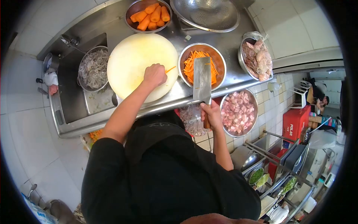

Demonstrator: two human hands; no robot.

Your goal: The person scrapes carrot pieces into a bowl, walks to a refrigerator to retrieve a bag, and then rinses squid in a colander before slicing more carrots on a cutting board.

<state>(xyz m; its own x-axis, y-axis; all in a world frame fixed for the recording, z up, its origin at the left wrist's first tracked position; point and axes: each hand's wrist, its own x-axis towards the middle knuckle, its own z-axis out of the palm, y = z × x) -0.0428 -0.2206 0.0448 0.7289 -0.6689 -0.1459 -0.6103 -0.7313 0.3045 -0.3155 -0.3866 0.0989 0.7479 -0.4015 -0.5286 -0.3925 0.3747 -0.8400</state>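
Note:
My left hand (154,75) is closed over the round white cutting board (130,50). A thin orange carrot strip (171,69) sticks out at its knuckles; whatever else the fingers cover is hidden. My right hand (212,115) grips a cleaver by its wooden handle. The broad cleaver blade (202,80) points away from me, over the near part of a steel bowl (182,56) of shredded carrot (190,67). A small orange bit clings near the blade's far end. Behind the board, a steel bowl holds several peeled carrots (151,16).
A sink (67,97) at left holds a colander of greyish shrimp-like pieces (94,69). At back right are a metal colander (205,15) and a bowl of bagged meat (257,56). Diced meat (237,112) fills a bowl below the counter edge. A red crate (296,123) stands farther right.

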